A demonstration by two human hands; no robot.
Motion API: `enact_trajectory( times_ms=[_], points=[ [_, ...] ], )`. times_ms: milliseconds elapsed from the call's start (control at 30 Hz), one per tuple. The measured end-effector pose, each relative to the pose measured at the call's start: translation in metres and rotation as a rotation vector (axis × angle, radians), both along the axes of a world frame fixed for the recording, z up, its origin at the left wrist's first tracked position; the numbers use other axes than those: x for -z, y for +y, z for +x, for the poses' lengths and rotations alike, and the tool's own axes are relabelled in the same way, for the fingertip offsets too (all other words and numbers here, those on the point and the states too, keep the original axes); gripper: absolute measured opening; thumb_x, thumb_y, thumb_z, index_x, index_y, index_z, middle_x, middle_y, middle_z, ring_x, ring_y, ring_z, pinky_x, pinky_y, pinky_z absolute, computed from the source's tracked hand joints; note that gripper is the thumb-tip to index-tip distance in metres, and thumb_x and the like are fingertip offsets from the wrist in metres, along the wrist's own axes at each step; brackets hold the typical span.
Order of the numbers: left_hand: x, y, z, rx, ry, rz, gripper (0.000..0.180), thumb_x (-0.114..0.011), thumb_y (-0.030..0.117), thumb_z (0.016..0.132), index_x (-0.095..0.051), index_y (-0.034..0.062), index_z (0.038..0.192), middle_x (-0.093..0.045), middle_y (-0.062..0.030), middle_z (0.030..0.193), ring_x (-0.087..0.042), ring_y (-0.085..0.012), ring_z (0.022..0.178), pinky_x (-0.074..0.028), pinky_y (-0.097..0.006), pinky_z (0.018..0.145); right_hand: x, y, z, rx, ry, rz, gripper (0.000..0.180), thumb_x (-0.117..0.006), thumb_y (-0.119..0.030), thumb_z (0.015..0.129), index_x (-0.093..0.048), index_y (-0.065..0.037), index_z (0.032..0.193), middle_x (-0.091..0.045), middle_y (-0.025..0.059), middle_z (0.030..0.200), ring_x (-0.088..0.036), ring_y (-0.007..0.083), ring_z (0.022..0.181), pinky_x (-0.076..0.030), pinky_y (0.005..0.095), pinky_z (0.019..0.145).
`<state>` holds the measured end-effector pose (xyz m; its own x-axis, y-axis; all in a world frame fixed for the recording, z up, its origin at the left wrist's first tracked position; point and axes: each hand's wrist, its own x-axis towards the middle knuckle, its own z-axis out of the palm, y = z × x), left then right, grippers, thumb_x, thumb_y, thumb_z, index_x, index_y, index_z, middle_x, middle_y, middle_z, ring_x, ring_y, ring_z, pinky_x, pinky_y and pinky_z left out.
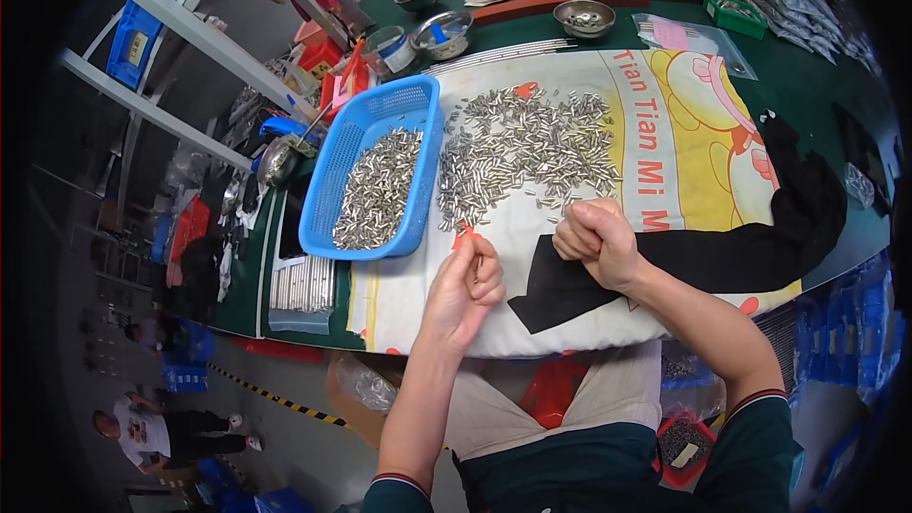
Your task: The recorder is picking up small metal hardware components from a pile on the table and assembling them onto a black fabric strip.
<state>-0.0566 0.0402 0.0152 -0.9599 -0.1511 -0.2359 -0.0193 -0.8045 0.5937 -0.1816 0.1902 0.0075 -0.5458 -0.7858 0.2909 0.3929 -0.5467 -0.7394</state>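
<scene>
Many small silvery metal pins (532, 147) lie loosely spread on a printed white and yellow cloth (399, 309) in front of me. My left hand (465, 290) is at their near left edge, thumb and fingers pinched together; what they hold, if anything, is too small to make out. My right hand (600, 242) is curled into a fist at the near right edge of the pins, and its contents are hidden. Beneath that wrist a black cloth (703, 261) stretches to the right. Left of the spread pins stands a blue plastic basket (429, 147), partly filled with similar pins (375, 199).
Metal bowls (585, 19) and thin rods (499, 55) lie beyond the cloth on the green table (532, 33). Bagged rods (302, 287) rest below the basket. A shelf frame (204, 28) rises at left. Silvery bags (793, 5) are piled far right. Another person (142, 427) is at lower left.
</scene>
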Motion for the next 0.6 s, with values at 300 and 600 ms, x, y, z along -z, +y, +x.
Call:
enact_trajectory(
  times_ms=[300, 600],
  points=[
    [-0.076, -0.086, -0.024, -0.753, 0.01, -1.493, 0.029, -0.037, 0.023, 0.093, -0.049, 0.0027, 0.076, -0.03, 0.0065, 0.054, -0.024, -0.002, 0.045, -0.02, -0.02, 0.04, -0.001, 0.0, 0.0, -0.019, 0.005, 0.01, 0.044, -0.038, -0.021, 0.087, -0.025, -0.009, 0.046, -0.023, -0.0015, 0.041, -0.019, 0.0089, 0.039, -0.018, 0.0251, 0.041],
    [-0.045, -0.043, -0.05, -0.321, 0.135, -1.969, 0.031, -0.044, 0.018, 0.086, -0.05, -0.0025, 0.108, -0.04, -0.0203, 0.124, -0.036, -0.0349, 0.117, -0.026, -0.038, 0.099, -0.001, 0.002, 0.0, 0.023, 0.016, 0.051, 0.043, -0.038, -0.023, 0.086, -0.025, -0.011, 0.047, -0.02, -0.0021, 0.04, -0.016, 0.0091, 0.038, -0.016, 0.0259, 0.04]
  ],
)
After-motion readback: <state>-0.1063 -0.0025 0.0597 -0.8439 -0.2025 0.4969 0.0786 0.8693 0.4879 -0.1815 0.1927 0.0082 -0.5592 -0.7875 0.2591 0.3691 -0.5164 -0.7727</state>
